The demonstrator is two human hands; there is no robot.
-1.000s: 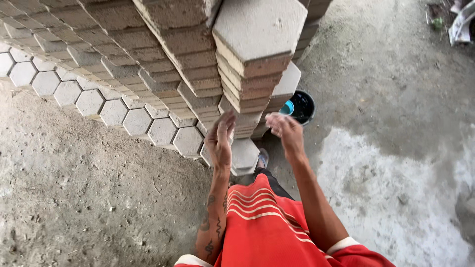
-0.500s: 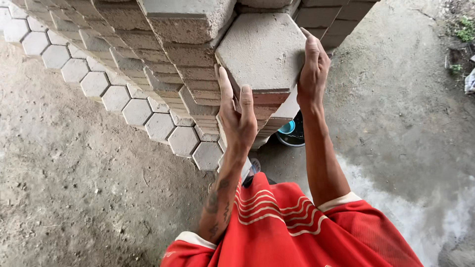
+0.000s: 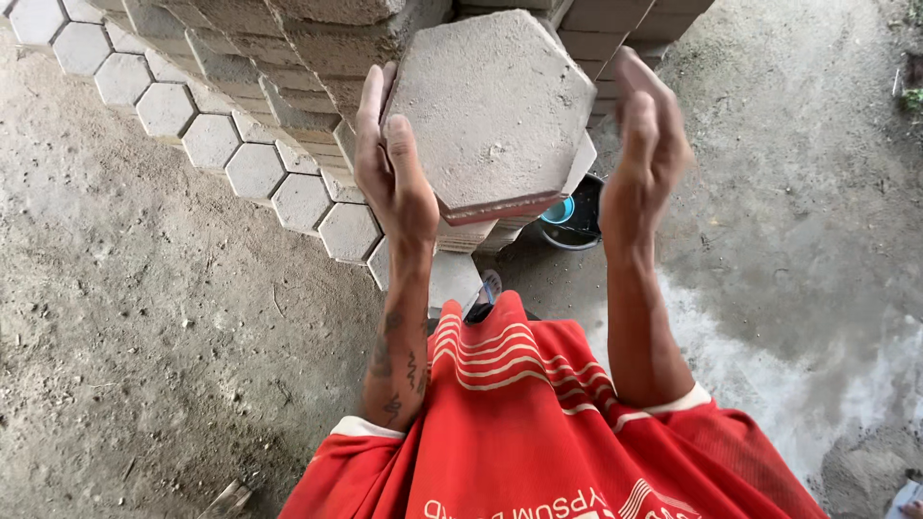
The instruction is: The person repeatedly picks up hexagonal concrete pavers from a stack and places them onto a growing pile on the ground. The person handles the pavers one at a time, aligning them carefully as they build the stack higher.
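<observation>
I hold a grey hexagonal concrete paver [image 3: 490, 106] tilted up in front of me, its reddish lower layer showing along the near edge. My left hand [image 3: 389, 168] grips its left side, fingers pointing up along the edge. My right hand [image 3: 649, 144] cups its right corner, palm turned inward. Behind the paver rises a tall stack of the same pavers [image 3: 288, 48]. My red striped shirt [image 3: 519, 423] fills the bottom of the view.
A row of hexagonal pavers [image 3: 231, 163] lies on the dirt floor at the foot of the stack, running up to the left. A black bucket with a blue object inside [image 3: 575, 216] stands just right of the stack. Pale, wet-looking concrete [image 3: 798, 365] spreads at the right.
The paver has come up off the stack and closer to me, now tilted towards the camera. Both hands rose with it from low on the stack to its sides.
</observation>
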